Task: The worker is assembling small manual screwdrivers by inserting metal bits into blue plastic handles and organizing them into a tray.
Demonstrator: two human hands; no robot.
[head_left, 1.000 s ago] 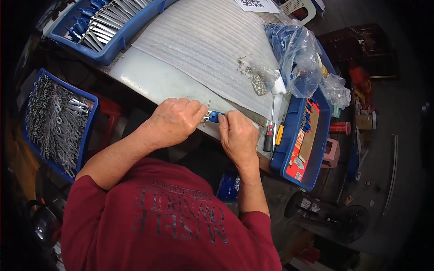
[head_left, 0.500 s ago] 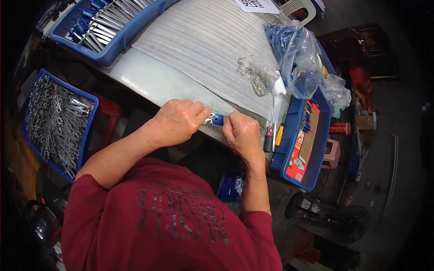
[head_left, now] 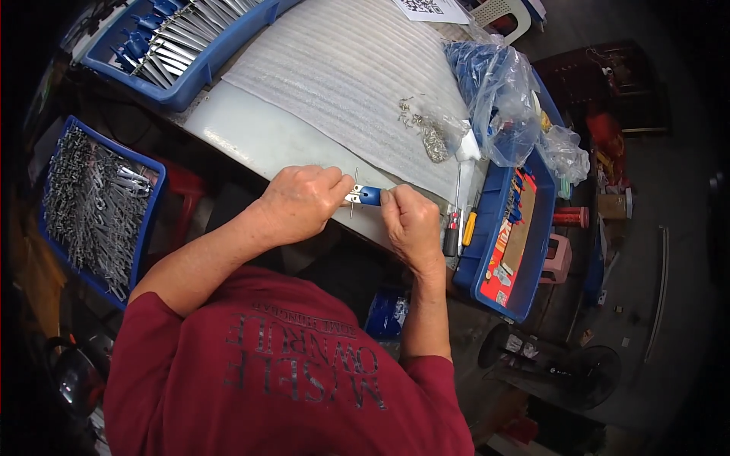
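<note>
Over the near edge of the worktable, both my hands are closed on one small part with a silvery metal section (head_left: 354, 196) and a blue section (head_left: 370, 196). A thin metal pin sticks out on both sides of it, crosswise. My left hand (head_left: 303, 201) grips the metal end in a fist, and the rest of that end is hidden in the fingers. My right hand (head_left: 411, 224) pinches the blue end, thumb on top. Just right of it lie a dark-handled screwdriver (head_left: 451, 242) and a yellow-handled tool (head_left: 470, 228).
White foam sheet (head_left: 327, 83) covers much of the table, bearing a clear bag of small metal pieces (head_left: 435, 144). Blue bins (head_left: 179, 94) of metal parts stand at the upper left and left. Another blue bin (head_left: 494, 292) and plastic bags (head_left: 502, 99) line the right.
My right hand has shifted slightly right, and more of the blue section now shows between the hands. The pin sits a little further right. My left hand has barely moved.
</note>
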